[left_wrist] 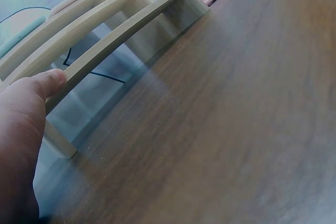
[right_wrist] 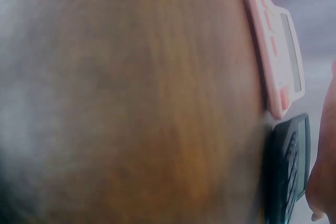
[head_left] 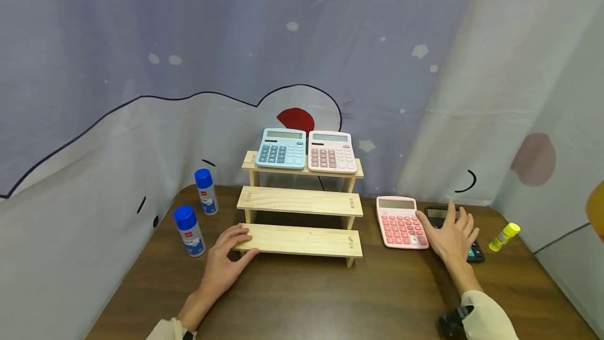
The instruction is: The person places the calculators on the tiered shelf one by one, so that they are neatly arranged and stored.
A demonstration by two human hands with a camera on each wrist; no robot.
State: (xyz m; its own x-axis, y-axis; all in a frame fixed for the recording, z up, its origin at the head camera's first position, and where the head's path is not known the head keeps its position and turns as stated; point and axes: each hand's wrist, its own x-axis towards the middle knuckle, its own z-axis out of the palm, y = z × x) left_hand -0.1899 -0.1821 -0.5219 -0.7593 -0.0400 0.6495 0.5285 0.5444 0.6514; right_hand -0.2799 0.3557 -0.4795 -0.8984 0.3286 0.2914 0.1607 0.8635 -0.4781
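Observation:
At the left end of the lowest step of a three-tier wooden display stand point(head_left: 302, 241), my left hand point(head_left: 224, 262) holds the board. Its fingers lie on top and the thumb point(left_wrist: 51, 80) is against the front edge. My right hand point(head_left: 450, 237) is over a black calculator point(head_left: 475, 252), fingers spread, partly hiding it. In the right wrist view a gap shows between the hand and the black calculator point(right_wrist: 286, 174). Just left of that hand lies a pink calculator point(head_left: 395, 222). On the top tier, a blue calculator point(head_left: 282, 148) and a pale pink calculator point(head_left: 332, 152) lean side by side.
Two blue-capped spray cans point(head_left: 191, 232) stand left of the stand. A yellow glue stick point(head_left: 504, 237) is at the right, near the table edge. Behind the brown table point(head_left: 321, 303) hangs a patterned curtain point(head_left: 212, 41).

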